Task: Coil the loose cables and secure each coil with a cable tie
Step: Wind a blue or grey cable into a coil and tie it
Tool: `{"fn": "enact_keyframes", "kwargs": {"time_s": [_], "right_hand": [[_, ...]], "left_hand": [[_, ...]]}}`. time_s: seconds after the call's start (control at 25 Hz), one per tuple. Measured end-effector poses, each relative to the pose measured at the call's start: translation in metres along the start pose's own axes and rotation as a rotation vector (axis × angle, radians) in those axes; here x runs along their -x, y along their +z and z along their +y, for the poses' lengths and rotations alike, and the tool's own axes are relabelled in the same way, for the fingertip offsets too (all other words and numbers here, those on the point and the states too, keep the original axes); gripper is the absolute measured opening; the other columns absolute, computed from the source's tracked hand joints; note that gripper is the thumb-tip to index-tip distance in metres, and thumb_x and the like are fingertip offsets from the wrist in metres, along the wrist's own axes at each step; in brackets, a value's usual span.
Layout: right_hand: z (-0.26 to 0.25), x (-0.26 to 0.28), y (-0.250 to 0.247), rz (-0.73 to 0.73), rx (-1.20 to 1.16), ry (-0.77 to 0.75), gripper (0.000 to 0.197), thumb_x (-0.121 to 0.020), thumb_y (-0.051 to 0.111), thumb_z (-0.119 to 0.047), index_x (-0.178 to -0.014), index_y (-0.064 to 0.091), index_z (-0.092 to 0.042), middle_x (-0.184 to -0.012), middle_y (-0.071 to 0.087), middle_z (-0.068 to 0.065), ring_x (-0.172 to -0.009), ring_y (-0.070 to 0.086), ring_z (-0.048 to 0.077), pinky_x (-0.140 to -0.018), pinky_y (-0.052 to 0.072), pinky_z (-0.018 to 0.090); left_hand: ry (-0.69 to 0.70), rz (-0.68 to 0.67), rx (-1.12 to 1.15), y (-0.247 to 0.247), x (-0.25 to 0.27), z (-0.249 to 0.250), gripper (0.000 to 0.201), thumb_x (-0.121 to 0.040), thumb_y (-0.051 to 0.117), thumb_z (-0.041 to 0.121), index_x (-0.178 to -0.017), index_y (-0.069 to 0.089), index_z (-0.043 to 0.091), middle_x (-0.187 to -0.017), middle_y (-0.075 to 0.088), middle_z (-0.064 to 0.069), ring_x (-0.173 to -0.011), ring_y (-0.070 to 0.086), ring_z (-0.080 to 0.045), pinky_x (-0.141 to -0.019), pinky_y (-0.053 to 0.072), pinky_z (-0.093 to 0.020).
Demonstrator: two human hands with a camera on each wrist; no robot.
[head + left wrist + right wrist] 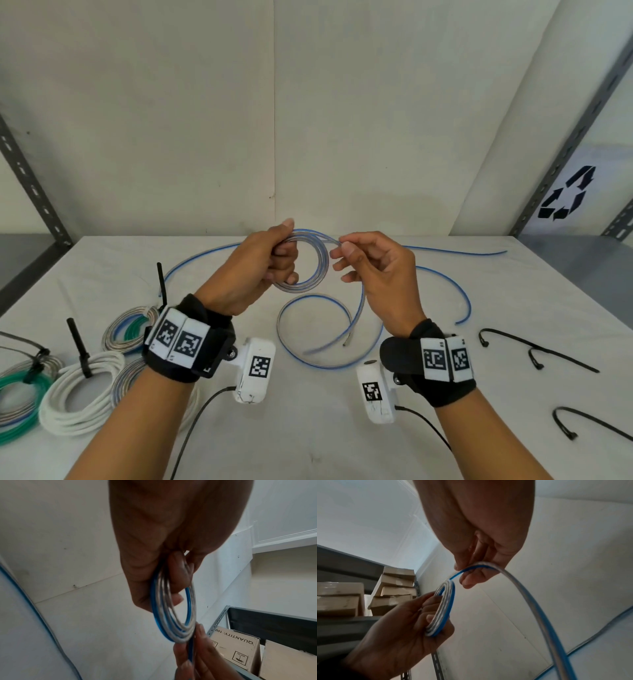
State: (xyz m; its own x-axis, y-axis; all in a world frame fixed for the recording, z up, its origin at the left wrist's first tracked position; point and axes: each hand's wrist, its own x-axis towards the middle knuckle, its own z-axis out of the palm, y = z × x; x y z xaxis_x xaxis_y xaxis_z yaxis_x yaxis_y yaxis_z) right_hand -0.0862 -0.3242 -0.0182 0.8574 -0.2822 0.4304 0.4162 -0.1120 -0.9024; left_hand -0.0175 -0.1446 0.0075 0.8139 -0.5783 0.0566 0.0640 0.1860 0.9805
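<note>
Several tied coils (80, 394) lay at table's left; left hand (255, 270) gripped a small started coil (308, 263) of blue-clear cable above the table (325, 438), right hand (373, 274) pinched the feeding strand, much cable loose, spare ties (537, 351) unused at right

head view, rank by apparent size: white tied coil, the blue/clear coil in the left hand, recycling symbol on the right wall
1. white tied coil, clearly largest, though it also sits nearest the camera.
2-3. coil in the left hand and recycling symbol: look about alike, not ranked.
</note>
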Motion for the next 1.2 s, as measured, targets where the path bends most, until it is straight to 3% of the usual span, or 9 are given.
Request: {"fn": "enact_keyframes", "kwargs": {"time_s": [0.2, 0.44, 0.6, 0.72, 0.8, 0.88, 0.96, 1.08, 1.2], "right_hand": [[-0.002, 0.006, 0.015, 0.052, -0.082, 0.039, 0.007, -0.097, 0.062, -0.006, -0.095, 0.068, -0.010, -0.089, 0.076, 0.012, -0.076, 0.075, 0.023, -0.055, 0.057, 0.028], [-0.001, 0.014, 0.031, 0.015, -0.204, 0.057, 0.016, -0.094, 0.065, -0.004, -0.110, 0.066, -0.005, -0.100, 0.077, 0.014, -0.093, 0.075, 0.027, -0.070, 0.060, 0.031], [-0.002, 0.014, 0.036, 0.123, -0.228, 0.049, 0.022, -0.088, 0.072, -0.001, -0.108, 0.069, -0.009, -0.092, 0.077, 0.016, -0.082, 0.075, 0.021, -0.071, 0.060, 0.031], [0.000, 0.010, 0.030, 0.135, -0.207, 0.012, 0.021, -0.088, 0.070, 0.001, -0.107, 0.071, -0.009, -0.092, 0.077, 0.014, -0.079, 0.073, 0.019, -0.072, 0.058, 0.028], [-0.002, 0.006, 0.020, 0.067, -0.111, -0.028, 0.021, -0.091, 0.068, 0.000, -0.109, 0.072, -0.010, -0.093, 0.078, 0.011, -0.081, 0.072, 0.019, -0.077, 0.058, 0.029], [-0.004, 0.005, 0.012, -0.050, 0.042, -0.091, 0.021, -0.094, 0.066, -0.003, -0.111, 0.073, -0.013, -0.095, 0.077, 0.006, -0.081, 0.069, 0.020, -0.079, 0.056, 0.027], [-0.005, 0.005, 0.006, -0.136, 0.166, -0.129, 0.021, -0.095, 0.066, -0.006, -0.111, 0.074, -0.016, -0.094, 0.076, -0.002, -0.079, 0.068, 0.017, -0.077, 0.053, 0.023], [-0.007, 0.004, -0.002, -0.234, 0.274, -0.129, 0.021, -0.095, 0.067, -0.009, -0.110, 0.074, -0.022, -0.096, 0.075, -0.010, -0.078, 0.066, 0.008, -0.077, 0.050, 0.019], [-0.005, 0.003, -0.006, -0.253, 0.324, -0.141, 0.022, -0.097, 0.065, -0.011, -0.112, 0.075, -0.022, -0.102, 0.075, -0.010, -0.087, 0.069, 0.011, -0.083, 0.053, 0.025]], "left_hand": [[0.038, 0.029, 0.039, -0.003, 0.001, 0.002, 0.051, -0.108, 0.035, 0.035, -0.060, 0.031, 0.021, -0.053, 0.017, 0.007, -0.042, 0.016, -0.010, -0.056, 0.039, -0.028], [0.095, 0.114, 0.250, 0.004, 0.000, 0.002, 0.048, -0.109, 0.031, 0.037, -0.064, 0.028, 0.020, -0.052, 0.016, 0.007, -0.047, 0.011, -0.012, -0.051, 0.037, -0.025], [0.118, 0.150, 0.306, 0.017, -0.002, -0.009, 0.048, -0.110, 0.029, 0.038, -0.065, 0.030, 0.019, -0.052, 0.017, 0.006, -0.046, 0.012, -0.011, -0.053, 0.035, -0.026], [0.078, 0.113, 0.259, 0.016, -0.004, -0.011, 0.050, -0.109, 0.028, 0.035, -0.064, 0.036, 0.015, -0.050, 0.021, 0.004, -0.043, 0.018, -0.012, -0.060, 0.047, -0.028], [0.018, 0.042, 0.154, 0.010, -0.003, -0.008, 0.054, -0.108, 0.027, 0.035, -0.063, 0.045, 0.011, -0.048, 0.028, 0.000, -0.040, 0.030, -0.016, -0.072, 0.055, -0.034], [-0.033, -0.038, -0.044, 0.008, 0.000, -0.008, 0.060, -0.108, 0.030, 0.042, -0.064, 0.052, 0.008, -0.048, 0.033, -0.004, -0.042, 0.037, -0.021, -0.083, 0.055, -0.043], [-0.031, -0.072, -0.219, 0.008, 0.002, -0.009, 0.059, -0.106, 0.035, 0.047, -0.066, 0.051, 0.008, -0.051, 0.033, -0.003, -0.045, 0.040, -0.024, -0.083, 0.052, -0.046], [-0.007, -0.079, -0.318, 0.007, 0.005, -0.010, 0.050, -0.108, 0.035, 0.032, -0.067, 0.050, 0.008, -0.056, 0.033, -0.006, -0.048, 0.046, -0.022, -0.081, 0.050, -0.043], [-0.041, -0.051, -0.288, 0.013, 0.004, -0.012, 0.045, -0.108, 0.029, 0.024, -0.067, 0.044, 0.011, -0.053, 0.032, 0.003, -0.047, 0.035, -0.015, -0.077, 0.053, -0.038]]}}
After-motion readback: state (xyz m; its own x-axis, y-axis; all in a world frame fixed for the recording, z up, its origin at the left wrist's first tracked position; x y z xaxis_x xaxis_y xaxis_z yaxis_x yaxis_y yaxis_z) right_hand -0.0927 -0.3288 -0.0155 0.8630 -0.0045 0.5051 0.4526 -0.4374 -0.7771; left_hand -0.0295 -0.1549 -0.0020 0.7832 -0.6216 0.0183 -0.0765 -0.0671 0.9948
